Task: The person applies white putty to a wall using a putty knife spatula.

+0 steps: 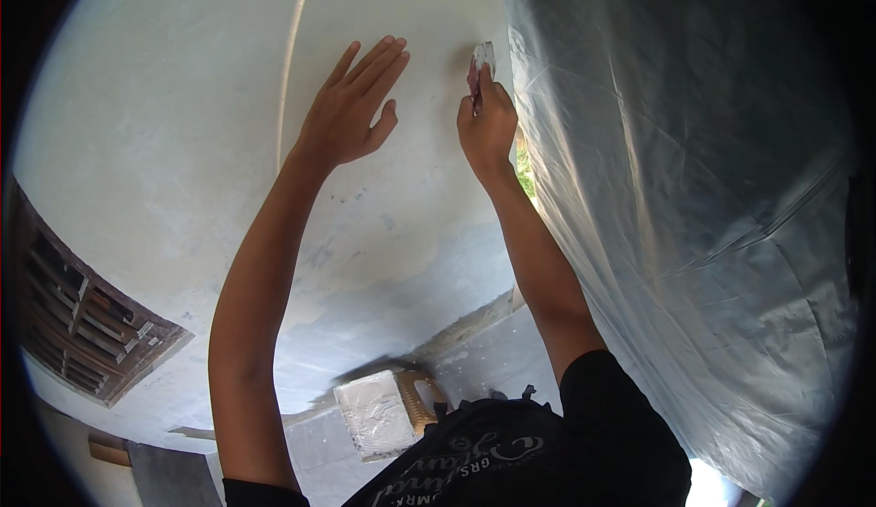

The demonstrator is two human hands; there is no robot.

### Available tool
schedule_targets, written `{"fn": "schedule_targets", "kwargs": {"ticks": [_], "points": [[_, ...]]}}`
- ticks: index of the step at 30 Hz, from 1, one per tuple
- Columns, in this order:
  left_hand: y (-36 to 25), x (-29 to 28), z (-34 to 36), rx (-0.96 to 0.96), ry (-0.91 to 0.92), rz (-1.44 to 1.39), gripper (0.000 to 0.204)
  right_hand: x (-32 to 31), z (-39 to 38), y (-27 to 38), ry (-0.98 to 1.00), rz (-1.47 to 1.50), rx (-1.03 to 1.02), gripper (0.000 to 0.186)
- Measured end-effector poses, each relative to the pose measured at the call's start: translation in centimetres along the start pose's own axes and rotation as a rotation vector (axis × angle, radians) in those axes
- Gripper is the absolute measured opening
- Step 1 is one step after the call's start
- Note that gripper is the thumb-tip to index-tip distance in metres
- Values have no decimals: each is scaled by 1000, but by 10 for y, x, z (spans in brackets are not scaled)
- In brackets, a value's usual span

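Observation:
My left hand [356, 105] lies against or just over the pale plastered wall [182, 96], fingers extended and thumb apart, holding nothing. Higher on my right side, my right hand [488, 124] grips a small scraper [482, 55] with a whitish, smeared blade and a dark reddish handle, held at the wall beside its right-hand edge. Whether the blade touches the surface I cannot tell. A thin light line runs down the wall left of my left hand. Faint dark smudges and greyer patches mark the wall between my forearms.
A wrinkled translucent plastic sheet [712, 188] hangs along the right, with greenery showing through a narrow gap. A barred wooden vent [78, 297] is at lower left. A white-smeared tray [374, 416] with a tan woven-looking object [418, 405] sits below, near my body.

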State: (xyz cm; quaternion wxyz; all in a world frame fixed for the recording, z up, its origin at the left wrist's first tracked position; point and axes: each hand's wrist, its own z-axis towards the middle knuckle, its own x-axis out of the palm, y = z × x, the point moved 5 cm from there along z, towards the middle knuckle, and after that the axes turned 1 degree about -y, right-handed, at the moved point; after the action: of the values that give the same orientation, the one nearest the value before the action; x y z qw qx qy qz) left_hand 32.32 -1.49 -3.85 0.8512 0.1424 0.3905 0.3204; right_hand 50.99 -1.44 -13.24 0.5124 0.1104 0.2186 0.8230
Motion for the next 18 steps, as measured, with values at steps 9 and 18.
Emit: {"fn": "schedule_targets", "kwargs": {"ticks": [9, 18], "points": [[-12, 0, -6, -18, 18, -50, 62, 35, -73, -13, 198, -274, -21, 53], [-32, -16, -50, -133, -49, -159, 62, -25, -156, -19, 414, 979, 908, 10]]}}
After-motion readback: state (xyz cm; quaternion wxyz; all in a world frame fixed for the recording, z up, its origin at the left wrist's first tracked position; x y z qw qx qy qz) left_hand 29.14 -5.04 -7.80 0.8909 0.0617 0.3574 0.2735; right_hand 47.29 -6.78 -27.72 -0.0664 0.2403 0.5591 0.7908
